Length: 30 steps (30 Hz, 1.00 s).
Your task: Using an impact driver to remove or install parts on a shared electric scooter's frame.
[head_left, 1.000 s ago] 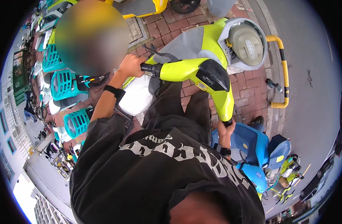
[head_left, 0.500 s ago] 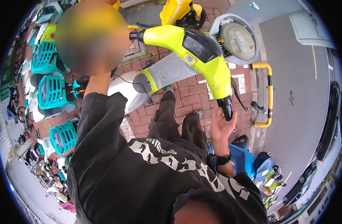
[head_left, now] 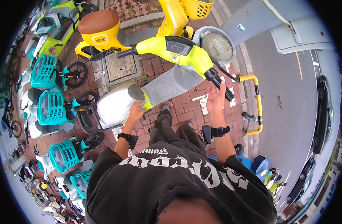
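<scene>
Head view, looking down on a brick pavement [head_left: 186, 106]: at far left, a row of parked teal scooters [head_left: 51, 108] with mesh baskets lined the bricks, their front wheels pointing inward. Just right of them, the person's left hand [head_left: 135, 111] rested on the silver seat [head_left: 116, 106] of a lime-green scooter [head_left: 178, 52], fingers curled against the seat's front edge where it met the grey body panel [head_left: 171, 84]; the grip lay closed on that edge. A black band [head_left: 128, 138] circled the left wrist. The scooter stood across the centre of the frame, directly ahead of the person's dark trousers and shoes, its handlebar unit swung toward the upper right. Behind it, a yellow scooter [head_left: 107, 33] with a brown seat stood parked near a metal ground cover [head_left: 120, 67]. Farther right, the right hand [head_left: 217, 100] was raised with fingers spread and palm open, touching or just beside the black handlebar grip [head_left: 219, 83]; whether it actually pressed the handle could not be told. A grey helmet [head_left: 215, 46] sat in the front holder above. At far right, a yellow-and-black barrier rail [head_left: 257, 108] edged the grey road [head_left: 286, 112].
</scene>
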Each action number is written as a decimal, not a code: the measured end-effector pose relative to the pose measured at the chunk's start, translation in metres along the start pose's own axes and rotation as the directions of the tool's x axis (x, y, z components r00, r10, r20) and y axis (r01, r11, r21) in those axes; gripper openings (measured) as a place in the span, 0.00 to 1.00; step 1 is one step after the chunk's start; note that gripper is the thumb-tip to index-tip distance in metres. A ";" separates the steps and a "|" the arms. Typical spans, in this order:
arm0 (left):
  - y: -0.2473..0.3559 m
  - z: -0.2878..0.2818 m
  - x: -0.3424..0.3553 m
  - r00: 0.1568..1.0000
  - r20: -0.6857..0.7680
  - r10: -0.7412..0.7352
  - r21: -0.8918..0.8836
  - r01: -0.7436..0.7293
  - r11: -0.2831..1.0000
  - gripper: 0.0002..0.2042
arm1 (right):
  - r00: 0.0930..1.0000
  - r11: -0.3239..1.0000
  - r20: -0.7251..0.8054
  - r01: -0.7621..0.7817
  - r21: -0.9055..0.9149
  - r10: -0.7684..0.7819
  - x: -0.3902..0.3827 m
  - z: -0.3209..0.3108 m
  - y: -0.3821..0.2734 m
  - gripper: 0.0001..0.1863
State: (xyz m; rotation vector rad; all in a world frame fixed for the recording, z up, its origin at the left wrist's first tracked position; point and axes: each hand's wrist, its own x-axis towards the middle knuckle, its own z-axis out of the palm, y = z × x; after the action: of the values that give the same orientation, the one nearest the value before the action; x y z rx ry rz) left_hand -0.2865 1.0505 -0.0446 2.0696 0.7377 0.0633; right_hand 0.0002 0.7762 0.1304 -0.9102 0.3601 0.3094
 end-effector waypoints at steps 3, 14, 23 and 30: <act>-0.027 0.003 -0.052 0.961 0.101 -0.258 -0.070 0.266 0.961 0.23 | 0.986 0.980 0.169 0.034 -0.197 0.000 -0.034 -0.022 -0.041 0.20; 0.129 0.028 -0.042 0.994 0.070 0.089 0.035 -0.092 0.995 0.21 | 0.964 0.643 0.042 -0.142 -0.753 0.262 -0.081 -0.268 -0.049 0.30; 0.401 0.102 -0.105 0.521 0.029 0.853 -0.102 -0.847 0.521 0.30 | 0.730 0.796 0.564 -0.572 0.197 0.386 -0.142 -0.099 -0.080 0.35; 0.316 0.129 -0.055 0.906 0.368 -0.209 -0.839 0.421 0.346 0.35 | 0.298 0.403 0.885 0.904 -0.143 -0.357 -0.198 -0.020 -0.147 0.34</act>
State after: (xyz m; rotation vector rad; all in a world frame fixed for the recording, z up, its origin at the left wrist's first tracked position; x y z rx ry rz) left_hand -0.1398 0.7965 0.1380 0.8054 0.7296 0.0238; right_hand -0.1214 0.6538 0.3079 -1.4361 -1.0682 -0.0725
